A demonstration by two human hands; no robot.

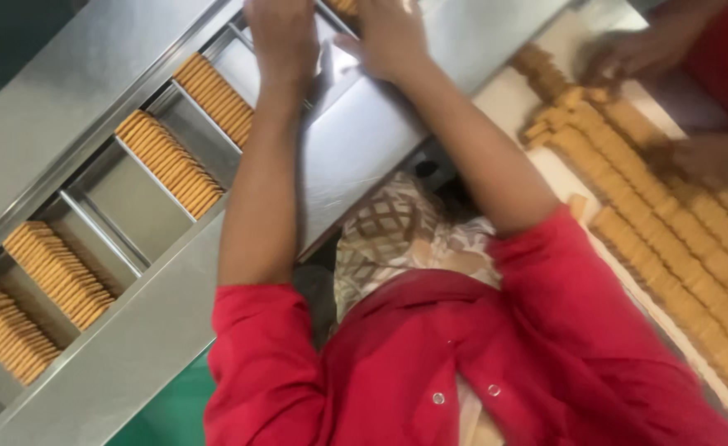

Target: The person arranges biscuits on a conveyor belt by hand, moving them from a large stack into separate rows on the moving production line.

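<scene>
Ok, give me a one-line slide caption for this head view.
Left hand and right hand reach into a steel channel carrying biscuit stacks; biscuit rows lie alongside.

You have no packages, labels, signs or screens before you here. Nothing wrapped, printed or lit shows anywhere in view.
</scene>
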